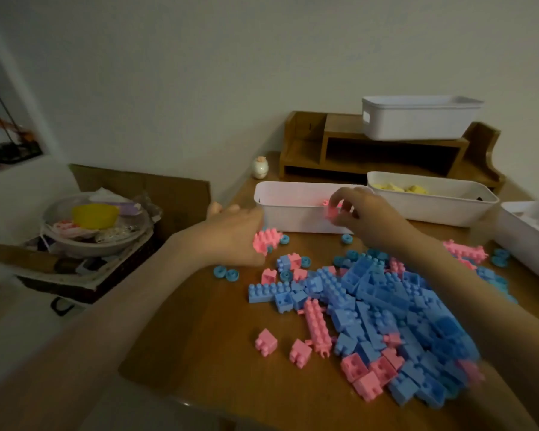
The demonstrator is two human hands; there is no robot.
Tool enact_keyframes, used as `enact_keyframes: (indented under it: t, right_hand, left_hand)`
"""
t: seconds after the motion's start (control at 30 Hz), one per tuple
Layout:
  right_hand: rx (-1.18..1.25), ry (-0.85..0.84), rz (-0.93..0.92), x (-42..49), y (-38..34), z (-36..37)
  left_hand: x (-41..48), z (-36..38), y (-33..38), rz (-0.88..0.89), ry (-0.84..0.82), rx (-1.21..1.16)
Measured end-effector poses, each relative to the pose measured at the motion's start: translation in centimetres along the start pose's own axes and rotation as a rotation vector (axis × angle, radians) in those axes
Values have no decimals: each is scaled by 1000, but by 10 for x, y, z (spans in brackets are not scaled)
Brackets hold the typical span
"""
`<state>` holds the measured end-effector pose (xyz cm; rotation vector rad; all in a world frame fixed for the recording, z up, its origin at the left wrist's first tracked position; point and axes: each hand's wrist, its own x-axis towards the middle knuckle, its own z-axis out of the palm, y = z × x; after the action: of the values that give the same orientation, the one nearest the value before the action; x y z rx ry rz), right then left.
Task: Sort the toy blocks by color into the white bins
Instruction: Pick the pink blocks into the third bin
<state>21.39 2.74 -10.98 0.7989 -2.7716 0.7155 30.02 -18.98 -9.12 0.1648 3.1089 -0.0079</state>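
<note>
Left hand (pixel 234 234) is curled around a chunky pink studded brick (pixel 265 240), right by the near corner of the long white bin (pixel 280 213). Right hand (pixel 367 219) pinches a small pink block (pixel 331 212) at its fingertips, over that bin's front rim. Under both wrists there's a heap of glossy blue and pink bricks (pixel 386 306) on the wooden table (pixel 215 337).

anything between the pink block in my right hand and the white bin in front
Nothing visible. The right hand pinches the small pink block at the front rim of the near white bin, whose top is open. The left hand holds a second pink block beside the bin's left end.
</note>
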Motion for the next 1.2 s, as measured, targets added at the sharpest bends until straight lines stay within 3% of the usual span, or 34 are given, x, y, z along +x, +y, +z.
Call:
enact_keyframes:
  t: [0.1, 0.23, 0.33, 0.4, 0.5, 0.6, 0.67, 0.77, 0.93, 1.03, 1.2]
  right_hand:
    - [6, 162, 18, 20, 12, -3]
    - [-9, 175, 106, 44, 24, 1]
    - [-56, 26, 159, 52, 31, 9]
    - [-117, -45, 150, 49, 33, 10]
    - [-148, -22, 42, 32, 26, 0]
    - [-105, -56, -76, 7, 9, -10]
    - [-47, -259, -91, -9, -4, -13]
    - [-96, -495, -105, -29, -11, 0]
    - [-182, -438, -102, -47, -15, 13]
    - [-118, -392, -50, -50, -13, 17]
    - [-6, -299, 12, -52, -8, 20]
  left_hand:
    - [18, -14, 1, 24, 225, -131]
    - [65, -21, 11, 3, 373, -171]
    - [100, -13, 19, -45, 339, -156]
    - [116, -5, 21, -46, 214, -150]
    - [124, 4, 23, -44, -4, -103]
    - [109, 2, 27, -14, 99, -111]
    - [87, -1, 25, 44, 203, -169]
    - [38, 1, 22, 81, 177, -274]
    - [-9, 29, 36, -128, -79, -124]
    - [-7, 39, 35, -111, -151, -214]
    - [11, 49, 31, 41, -122, -398]
